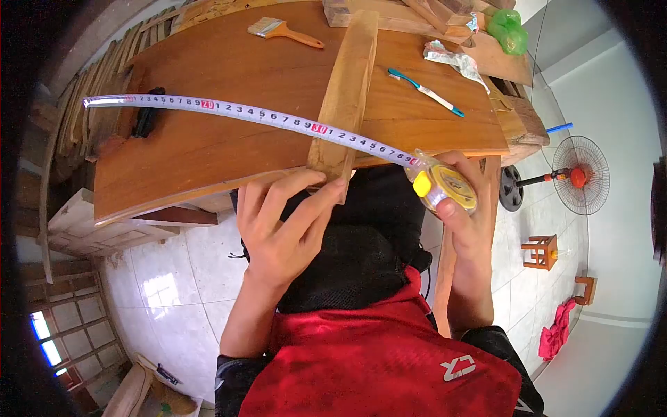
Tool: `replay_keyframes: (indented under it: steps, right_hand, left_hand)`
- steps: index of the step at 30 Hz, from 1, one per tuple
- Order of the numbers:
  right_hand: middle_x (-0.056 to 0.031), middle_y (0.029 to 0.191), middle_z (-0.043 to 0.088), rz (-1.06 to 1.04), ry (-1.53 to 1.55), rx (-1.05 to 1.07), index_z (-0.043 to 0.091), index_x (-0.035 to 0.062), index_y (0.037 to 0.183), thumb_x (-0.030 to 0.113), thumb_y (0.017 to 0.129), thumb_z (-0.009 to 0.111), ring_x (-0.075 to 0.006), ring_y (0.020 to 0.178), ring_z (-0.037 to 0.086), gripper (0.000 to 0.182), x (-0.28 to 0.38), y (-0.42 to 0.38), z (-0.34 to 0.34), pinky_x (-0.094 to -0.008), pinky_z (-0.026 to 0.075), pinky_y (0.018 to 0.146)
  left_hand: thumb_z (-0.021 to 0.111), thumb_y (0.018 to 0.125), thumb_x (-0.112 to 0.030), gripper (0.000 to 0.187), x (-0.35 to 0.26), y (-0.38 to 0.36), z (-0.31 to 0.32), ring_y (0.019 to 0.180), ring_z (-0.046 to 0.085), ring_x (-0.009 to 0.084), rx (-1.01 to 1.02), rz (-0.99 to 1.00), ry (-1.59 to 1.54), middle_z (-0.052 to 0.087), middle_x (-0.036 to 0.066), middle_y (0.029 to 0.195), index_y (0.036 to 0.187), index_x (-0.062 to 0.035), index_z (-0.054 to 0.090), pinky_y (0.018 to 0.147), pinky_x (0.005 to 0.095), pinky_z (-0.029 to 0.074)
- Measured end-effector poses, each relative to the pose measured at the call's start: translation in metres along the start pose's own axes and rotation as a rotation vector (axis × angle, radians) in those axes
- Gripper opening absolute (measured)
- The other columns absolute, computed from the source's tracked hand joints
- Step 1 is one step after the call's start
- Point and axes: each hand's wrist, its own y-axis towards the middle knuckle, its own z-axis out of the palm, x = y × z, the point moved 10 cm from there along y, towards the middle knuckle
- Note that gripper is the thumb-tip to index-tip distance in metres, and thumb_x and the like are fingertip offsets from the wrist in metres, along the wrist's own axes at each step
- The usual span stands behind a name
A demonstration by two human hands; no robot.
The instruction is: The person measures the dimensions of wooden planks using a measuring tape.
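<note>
My right hand [462, 208] is closed round a yellow and clear tape measure [451, 187]. Its white blade [260, 115] runs out to the left above the brown wooden table [229, 62] and crosses over a wooden strip [352, 76]. The strip points away from me, its near end at the table's front edge. My left hand [285, 219] is at that near end, fingers apart, with fingertips touching the wood below the blade.
On the table lie a paintbrush [285, 31], a toothbrush [425, 92], a crumpled wrapper [455, 61] and a dark object [147, 115]. Wood pieces and a green bag [508, 31] are at the back right. A fan [578, 175] stands at right.
</note>
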Motion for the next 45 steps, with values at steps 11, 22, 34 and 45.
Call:
replay_keyframes:
  steps: [11,22,34,45]
  right_hand:
    - [-0.0076,0.094,0.068,-0.005,0.031,0.016,0.062,-0.0028,0.107,0.040,0.076,0.083,-0.0125,0.088,0.062,0.057,-0.006,0.001,0.002,-0.0270,0.048,0.080]
    - [-0.0047,0.094,0.061,0.083,0.349,-0.012,0.059,0.0002,0.109,0.064,0.081,0.069,-0.0114,0.084,0.054,0.070,-0.087,0.005,0.034,-0.0266,0.041,0.076]
    - [-0.0064,0.093,0.057,-0.064,0.470,-0.165,0.056,-0.0015,0.107,0.062,0.092,0.059,-0.0129,0.077,0.048,0.065,-0.080,0.020,0.008,-0.0291,0.038,0.069]
    - [-0.0114,0.095,0.063,-0.120,0.510,-0.054,0.054,-0.0031,0.110,0.057,0.088,0.067,-0.0197,0.082,0.061,0.065,-0.079,0.022,0.027,-0.0319,0.047,0.077]
  left_hand:
    - [0.080,0.073,0.000,0.025,0.000,0.000,0.008,0.090,0.064,0.0275,-0.042,-0.053,-0.131,0.067,0.004,0.097,0.094,-0.0099,0.072,0.089,0.0417,0.057]
    - [0.072,0.086,0.007,0.016,0.057,-0.052,0.059,0.099,0.060,0.0126,-0.005,-0.643,-0.569,0.058,0.009,0.109,0.097,0.0001,0.062,0.080,0.0255,0.056]
    - [0.081,0.080,-0.001,0.023,0.062,-0.062,0.057,0.079,0.061,0.0145,0.062,-0.533,-0.394,0.065,0.007,0.094,0.095,-0.0010,0.063,0.073,0.0264,0.050]
    - [0.076,0.085,-0.001,0.017,0.068,-0.064,0.063,0.064,0.052,0.0133,0.062,-0.595,-0.473,0.057,0.007,0.081,0.090,-0.0015,0.060,0.060,0.0262,0.044]
